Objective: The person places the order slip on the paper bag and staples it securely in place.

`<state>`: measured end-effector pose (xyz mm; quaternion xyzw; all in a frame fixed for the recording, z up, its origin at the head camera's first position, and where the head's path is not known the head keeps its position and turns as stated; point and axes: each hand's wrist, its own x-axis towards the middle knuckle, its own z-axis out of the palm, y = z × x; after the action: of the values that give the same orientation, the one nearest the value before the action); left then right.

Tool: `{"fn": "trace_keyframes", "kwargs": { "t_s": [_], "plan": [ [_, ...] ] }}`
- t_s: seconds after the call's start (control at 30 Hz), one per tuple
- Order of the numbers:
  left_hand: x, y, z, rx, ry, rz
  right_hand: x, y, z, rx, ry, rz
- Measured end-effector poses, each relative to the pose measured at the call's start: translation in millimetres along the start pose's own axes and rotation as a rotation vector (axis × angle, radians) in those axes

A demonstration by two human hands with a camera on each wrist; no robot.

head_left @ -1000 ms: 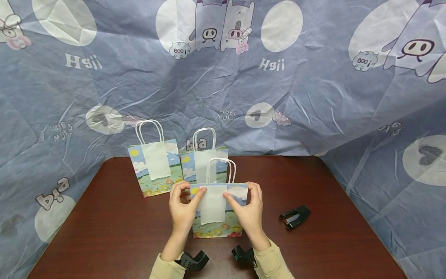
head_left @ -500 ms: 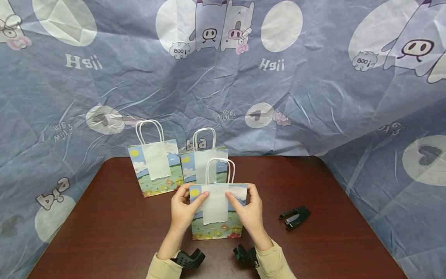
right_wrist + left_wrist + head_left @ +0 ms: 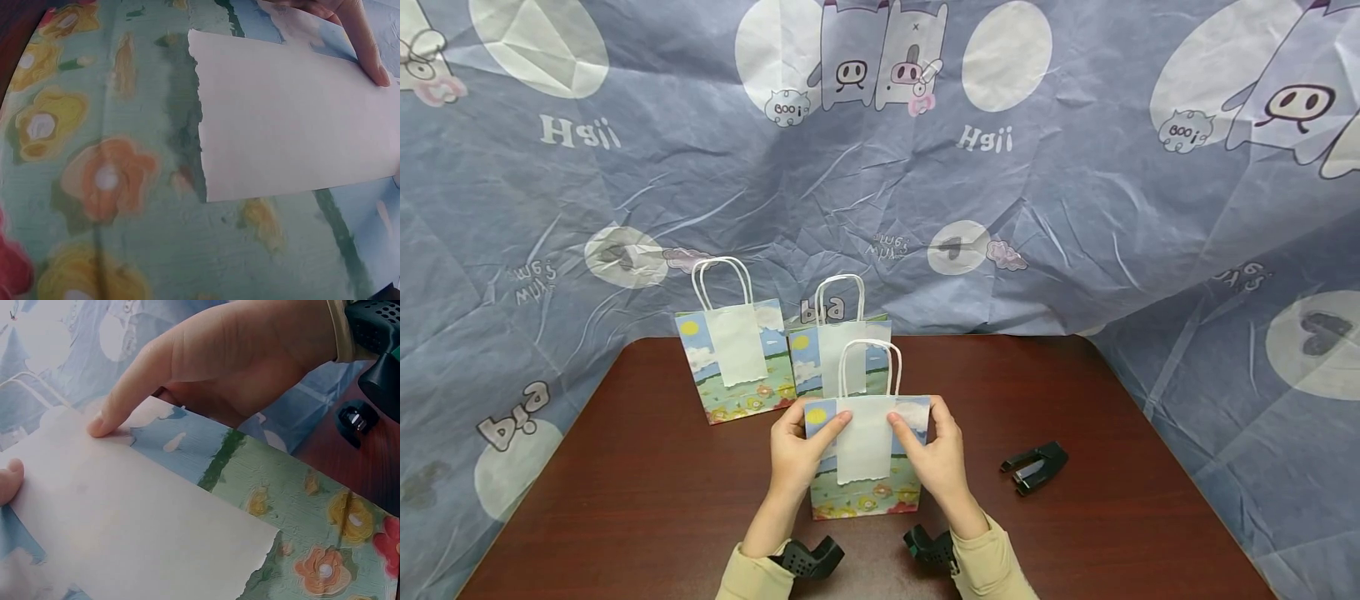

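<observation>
The bag [image 3: 865,502] is upright above the near middle of the table [image 3: 647,500], between the two hands; whether its base touches the wood I cannot tell. The left hand [image 3: 795,450] is clamped on the bag's left edge near the top, thumb in front and fingers behind. The right hand [image 3: 942,454] pinches the bag's right edge at about the same height, thumb also in front. Both thumb tips lie on the side edges of the white paper [image 3: 863,443], which covers the upper middle of the bag's front; its lower edge is ragged. Around the paper, the bag's print shows a yellow sun, clouds, a green field and flowers. White handles [image 3: 871,342] rise from the top of the bag.

Behind the bag and partly hidden by it stands a middle bag [image 3: 805,362] of the same print. Farther to the bag's left, also behind it, is a left bag [image 3: 707,367], tilted sideways. Both have white handles and a white paper strip on the front. To the bag's right, well apart from it, lies a black stapler [image 3: 1048,460]. Nearer the person than the bag are two dark wrist cameras [image 3: 812,557] and cream sleeves [image 3: 988,562]. Beyond the bag and the table's far edge hangs a blue-grey cloth [image 3: 880,192] with cartoon pigs and lettering.
</observation>
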<state>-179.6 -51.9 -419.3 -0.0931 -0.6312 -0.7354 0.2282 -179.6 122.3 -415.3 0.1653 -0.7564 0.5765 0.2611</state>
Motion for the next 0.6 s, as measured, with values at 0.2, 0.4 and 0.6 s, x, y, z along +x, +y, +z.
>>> {"fn": "trace_keyframes", "kwargs": {
  "t_s": [0.2, 0.4, 0.6],
  "plan": [
    [-0.4, 1.5, -0.4, 0.007, -0.01, -0.03, -0.1, -1.2, -1.0, 0.019, -0.016, 0.003],
    [-0.8, 1.5, -0.4, 0.008, -0.01, -0.042, 0.2, -3.7, -2.6, 0.02, -0.029, 0.016],
    [-0.6, 0.3, -0.2, -0.001, 0.003, -0.04, 0.5, -4.4, -7.0, -0.007, -0.056, 0.023]
  ]
}}
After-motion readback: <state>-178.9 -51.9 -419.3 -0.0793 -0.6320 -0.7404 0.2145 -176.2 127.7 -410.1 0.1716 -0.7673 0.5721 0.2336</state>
